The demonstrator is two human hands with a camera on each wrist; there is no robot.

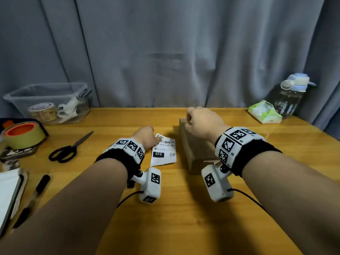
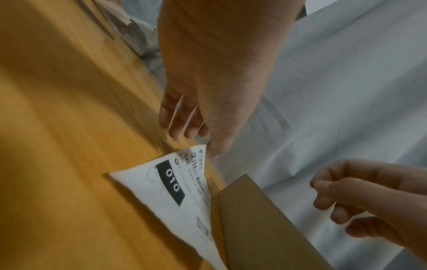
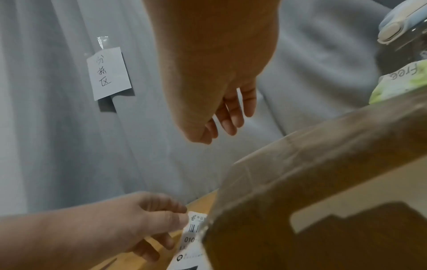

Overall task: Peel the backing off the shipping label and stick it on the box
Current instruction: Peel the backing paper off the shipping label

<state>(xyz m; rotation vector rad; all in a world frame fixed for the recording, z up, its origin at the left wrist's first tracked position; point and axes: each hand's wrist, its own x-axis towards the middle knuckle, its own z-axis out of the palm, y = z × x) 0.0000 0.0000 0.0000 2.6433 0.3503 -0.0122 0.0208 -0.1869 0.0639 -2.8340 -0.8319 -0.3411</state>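
A white shipping label (image 1: 163, 153) printed with "010" and a barcode lies on the wooden table (image 1: 165, 218), just left of a brown cardboard box (image 1: 196, 150). My left hand (image 1: 156, 138) pinches the label's far corner between thumb and fingers; in the left wrist view that corner of the label (image 2: 161, 191) is lifted off the wood under my left hand (image 2: 198, 138). My right hand (image 1: 200, 118) hovers over the far end of the box (image 3: 300, 182). Its fingers (image 3: 231, 120) hang loosely curled and hold nothing.
At the back left stands a clear plastic bin (image 1: 46, 100) holding tape rolls. A tape roll with an orange core (image 1: 24, 134), scissors (image 1: 68, 150), a black marker (image 1: 41, 184) and a notebook (image 1: 9, 196) fill the left side. A tissue pack (image 1: 265, 112) and water bottle (image 1: 292, 96) sit back right.
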